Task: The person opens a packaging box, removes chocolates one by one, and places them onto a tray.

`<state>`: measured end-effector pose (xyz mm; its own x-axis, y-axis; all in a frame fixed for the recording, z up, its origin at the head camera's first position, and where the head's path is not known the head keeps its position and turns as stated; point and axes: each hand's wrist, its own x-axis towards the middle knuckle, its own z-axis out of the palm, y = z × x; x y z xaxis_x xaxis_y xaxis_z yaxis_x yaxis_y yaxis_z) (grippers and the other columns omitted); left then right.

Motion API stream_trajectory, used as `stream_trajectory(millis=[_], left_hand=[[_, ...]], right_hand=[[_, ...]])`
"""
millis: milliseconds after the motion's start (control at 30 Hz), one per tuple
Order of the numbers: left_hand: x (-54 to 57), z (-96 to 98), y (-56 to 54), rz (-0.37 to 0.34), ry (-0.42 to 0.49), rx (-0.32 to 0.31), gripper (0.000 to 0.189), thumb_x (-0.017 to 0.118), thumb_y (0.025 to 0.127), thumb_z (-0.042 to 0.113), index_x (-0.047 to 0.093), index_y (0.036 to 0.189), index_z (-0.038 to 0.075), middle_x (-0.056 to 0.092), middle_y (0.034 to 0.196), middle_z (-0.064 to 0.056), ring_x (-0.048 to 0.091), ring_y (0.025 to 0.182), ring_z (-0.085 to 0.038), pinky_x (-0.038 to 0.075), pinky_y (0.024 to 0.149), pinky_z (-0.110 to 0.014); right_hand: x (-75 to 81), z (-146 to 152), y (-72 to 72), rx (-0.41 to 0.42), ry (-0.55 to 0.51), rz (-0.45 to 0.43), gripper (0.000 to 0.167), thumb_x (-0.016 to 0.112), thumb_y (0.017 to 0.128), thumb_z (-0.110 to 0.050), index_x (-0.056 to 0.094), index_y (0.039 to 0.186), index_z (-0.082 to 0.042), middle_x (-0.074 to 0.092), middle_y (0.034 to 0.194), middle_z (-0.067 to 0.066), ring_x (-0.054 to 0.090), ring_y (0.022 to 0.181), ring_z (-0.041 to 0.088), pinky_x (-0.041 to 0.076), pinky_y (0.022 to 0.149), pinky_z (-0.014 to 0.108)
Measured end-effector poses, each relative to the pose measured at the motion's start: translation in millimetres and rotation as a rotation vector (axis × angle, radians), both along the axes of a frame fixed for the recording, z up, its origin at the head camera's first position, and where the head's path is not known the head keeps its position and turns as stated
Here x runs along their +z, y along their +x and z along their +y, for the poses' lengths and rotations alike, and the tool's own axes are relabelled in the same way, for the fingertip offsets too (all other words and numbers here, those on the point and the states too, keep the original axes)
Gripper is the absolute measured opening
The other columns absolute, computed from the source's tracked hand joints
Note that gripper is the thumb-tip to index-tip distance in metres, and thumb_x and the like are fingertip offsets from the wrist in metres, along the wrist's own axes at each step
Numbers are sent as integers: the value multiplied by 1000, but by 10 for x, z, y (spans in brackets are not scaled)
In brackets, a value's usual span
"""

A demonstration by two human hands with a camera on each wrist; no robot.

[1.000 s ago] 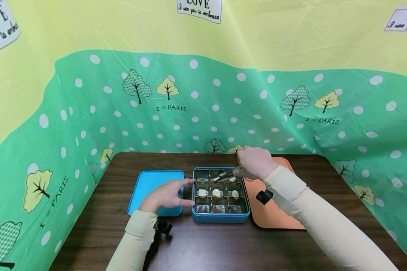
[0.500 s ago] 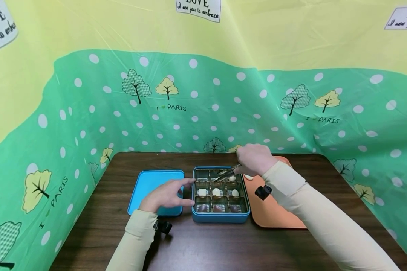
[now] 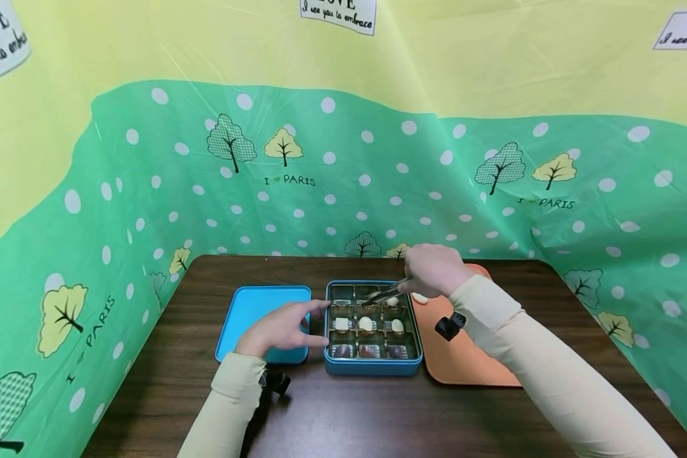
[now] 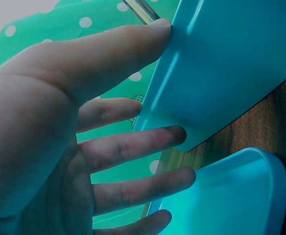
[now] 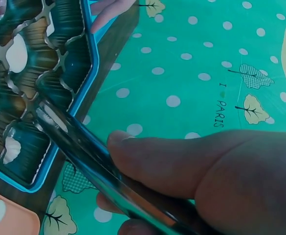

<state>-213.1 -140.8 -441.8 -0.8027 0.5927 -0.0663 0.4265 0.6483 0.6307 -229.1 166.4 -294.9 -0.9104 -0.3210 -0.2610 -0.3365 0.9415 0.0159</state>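
Observation:
A blue box (image 3: 372, 367) with a divided insert stands on the table. My left hand (image 3: 280, 330) touches its left side with thumb and fingertips, fingers spread and extended, as the left wrist view also shows. Metal tongs (image 3: 386, 293) are gripped in my right hand (image 3: 434, 270), their tips down in the back middle compartment. A pale piece (image 5: 52, 117) shows at the tips in the right wrist view. A shell-shaped white piece (image 5: 11, 149) sits in the back right compartment. The middle row bears a square white piece (image 3: 341, 324) and two rounded ones; dark pieces (image 3: 369, 352) lie in front.
Left of the box lies a bright blue lid (image 3: 243, 312), partly under my left hand. An orange tray (image 3: 464, 359) on the right carries a white piece (image 3: 420, 298) near its back left. A patterned green and yellow cloth (image 3: 343, 203) hangs behind the table.
Over the second my right hand and the tongs shift only slightly, the tips staying in the back middle compartment. My left hand keeps its place at the box.

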Motion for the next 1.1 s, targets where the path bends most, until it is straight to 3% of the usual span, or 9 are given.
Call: stream_trajectory(millis=[367, 633, 767, 967, 1100], left_hand=[[7, -4, -16, -6, 10, -1, 78, 82, 92, 41, 49, 157, 14, 67, 131, -9, 62, 119, -27, 52, 100, -53], [6, -5, -9, -15, 0, 7, 79, 82, 91, 42, 49, 158, 14, 67, 132, -9, 63, 120, -28, 52, 101, -54], [0, -4, -10, -15, -3, 2, 79, 82, 92, 42, 49, 158, 14, 67, 132, -9, 63, 120, -28, 51, 101, -54], [-1, 0, -13, -15, -8, 3, 79, 82, 92, 42, 48, 158, 15, 67, 133, -9, 62, 121, -29, 51, 102, -54], [0, 0, -16, -14, -6, 0, 79, 82, 92, 42, 48, 159, 15, 67, 131, -9, 62, 119, -28, 52, 100, -53]], right_hand=[[9, 44, -2, 55, -56, 36, 60, 78, 96, -36, 46, 47, -24, 26, 46, -8, 27, 43, 9, 20, 46, 25], [29, 29, 3, 54, 2, 28, 52, 78, 96, -41, 59, 50, -25, 28, 46, -8, 31, 44, 10, 25, 46, 26], [50, 13, 5, 52, 21, 29, 52, 79, 94, -41, 58, 51, -24, 28, 47, -8, 34, 45, 10, 27, 47, 27], [124, -72, 11, 134, 51, 131, 47, 85, 89, -36, 49, 64, -17, 35, 54, -5, 41, 50, 14, 32, 50, 31], [171, -199, 21, 190, 133, 192, 43, 88, 86, -36, 53, 71, -16, 45, 59, -3, 50, 54, 16, 43, 52, 34]])
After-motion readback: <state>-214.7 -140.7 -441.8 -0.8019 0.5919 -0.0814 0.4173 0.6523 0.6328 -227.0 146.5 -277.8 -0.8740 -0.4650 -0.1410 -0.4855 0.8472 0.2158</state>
